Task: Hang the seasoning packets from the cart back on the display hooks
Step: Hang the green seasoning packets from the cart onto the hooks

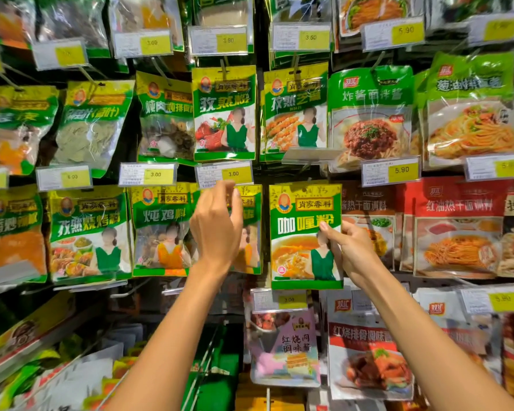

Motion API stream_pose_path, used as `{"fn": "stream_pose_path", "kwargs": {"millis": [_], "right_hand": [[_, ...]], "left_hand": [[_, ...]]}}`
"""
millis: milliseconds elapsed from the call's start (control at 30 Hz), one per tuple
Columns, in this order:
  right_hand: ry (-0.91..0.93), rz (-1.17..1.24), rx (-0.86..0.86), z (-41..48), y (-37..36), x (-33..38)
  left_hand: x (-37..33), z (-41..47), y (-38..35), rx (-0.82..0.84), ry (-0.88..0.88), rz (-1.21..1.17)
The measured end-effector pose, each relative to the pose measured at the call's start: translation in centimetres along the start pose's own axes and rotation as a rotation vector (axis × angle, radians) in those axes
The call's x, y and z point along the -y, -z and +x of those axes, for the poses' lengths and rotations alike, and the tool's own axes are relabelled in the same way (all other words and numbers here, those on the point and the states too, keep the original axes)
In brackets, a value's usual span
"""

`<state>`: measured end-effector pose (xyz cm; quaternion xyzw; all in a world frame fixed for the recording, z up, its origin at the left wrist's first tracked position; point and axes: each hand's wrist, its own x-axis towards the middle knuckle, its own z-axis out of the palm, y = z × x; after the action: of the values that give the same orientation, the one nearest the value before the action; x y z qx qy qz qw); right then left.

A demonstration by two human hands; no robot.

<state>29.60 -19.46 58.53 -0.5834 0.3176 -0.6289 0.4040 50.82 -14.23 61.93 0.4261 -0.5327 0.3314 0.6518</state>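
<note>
My right hand (349,247) grips the right edge of a green and yellow curry powder packet (300,232), held upright in front of the display in the middle row. My left hand (217,226) is raised beside it, fingers curled and pinching at the top of a hanging packet (250,232) just under a 3.00 price tag (223,174). That packet is mostly hidden behind my left hand. The hook itself is not visible behind the packets and tags.
Rows of hanging seasoning packets fill the wall: green ones (223,114) above and left, red noodle sauce packets (454,226) to the right. Price tag holders (390,172) stick out from the hooks. A slanted shelf (27,345) with goods sits at lower left.
</note>
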Motion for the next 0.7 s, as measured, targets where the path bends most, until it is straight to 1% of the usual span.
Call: {"fn": "stream_pose_path", "kwargs": {"millis": [33, 67, 100, 167, 267, 333, 433, 567, 700], "right_hand": [[0.008, 0.008, -0.005, 0.1, 0.1, 0.1], [0.014, 0.018, -0.013, 0.3, 0.2, 0.2], [0.020, 0.027, -0.024, 0.6, 0.2, 0.4], [0.027, 0.037, -0.045, 1.1, 0.1, 0.9], [0.024, 0.032, -0.059, 1.9, 0.0, 1.6], [0.016, 0.028, -0.071, 2.3, 0.0, 1.7], [-0.013, 0.033, -0.101, 2.6, 0.2, 1.6], [-0.058, 0.115, -0.107, 2.7, 0.3, 1.7], [-0.110, 0.087, -0.127, 3.3, 0.0, 2.1]], "left_hand": [[0.4, 0.7, -0.3, -0.052, -0.110, 0.092], [0.8, 1.3, -0.7, -0.069, -0.202, 0.169], [1.3, 1.9, -1.1, -0.059, -0.268, 0.225], [2.2, 2.8, -2.0, -0.006, -0.328, 0.293], [3.4, 3.3, -3.2, 0.079, -0.346, 0.352], [3.9, 3.5, -3.7, 0.098, -0.340, 0.370], [4.3, 3.5, -4.2, 0.071, -0.336, 0.368], [4.5, 3.5, -4.4, 0.030, -0.352, 0.343], [4.8, 3.6, -4.4, 0.014, -0.378, 0.320]]}}
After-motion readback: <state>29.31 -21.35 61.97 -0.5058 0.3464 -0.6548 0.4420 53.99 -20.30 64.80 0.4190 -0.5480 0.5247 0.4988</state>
